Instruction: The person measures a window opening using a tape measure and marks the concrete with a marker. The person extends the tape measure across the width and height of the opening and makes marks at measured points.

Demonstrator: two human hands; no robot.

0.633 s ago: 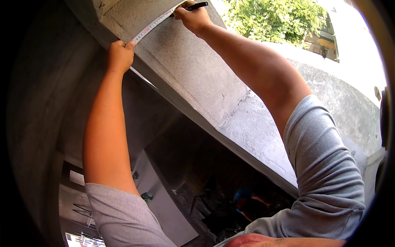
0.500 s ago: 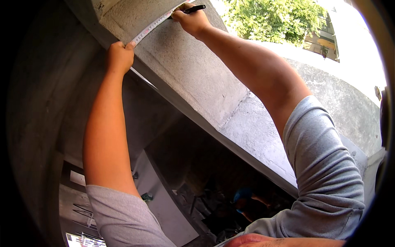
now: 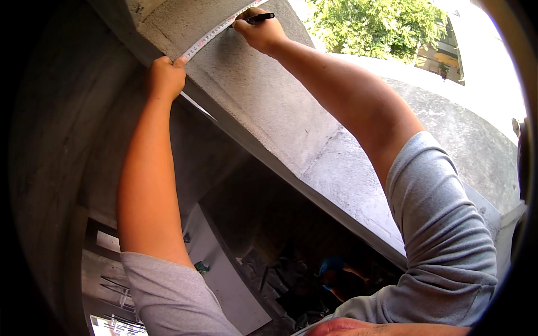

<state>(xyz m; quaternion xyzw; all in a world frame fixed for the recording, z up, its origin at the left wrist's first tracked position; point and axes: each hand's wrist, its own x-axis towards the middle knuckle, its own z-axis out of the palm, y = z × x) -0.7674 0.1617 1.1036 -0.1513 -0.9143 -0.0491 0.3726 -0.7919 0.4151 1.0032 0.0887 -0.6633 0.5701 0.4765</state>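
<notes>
A white tape measure blade (image 3: 210,36) stretches across the rough grey concrete surface (image 3: 241,84) at the top. Its near end lies under the thumb of my left hand (image 3: 166,78), whose fingers are closed on it at the concrete's edge. Farther up and to the right, my right hand (image 3: 260,32) is closed around a black marker pen (image 3: 261,18). The pen's tip is near the blade, hidden by my fingers, so I cannot tell whether it touches the concrete. Beyond the top edge of the view, the blade runs out of sight.
A long concrete edge (image 3: 269,154) slopes down to the right above a dark space. Down there are a pale panel (image 3: 224,269), a blue rounded thing (image 3: 332,264) and unclear clutter. Outside at the upper right are a leafy tree (image 3: 375,28) and a curved concrete wall (image 3: 465,117).
My right hand and the pen have shifted very slightly down and left along the blade. My left hand stays on the blade's end; the whole view has moved a little.
</notes>
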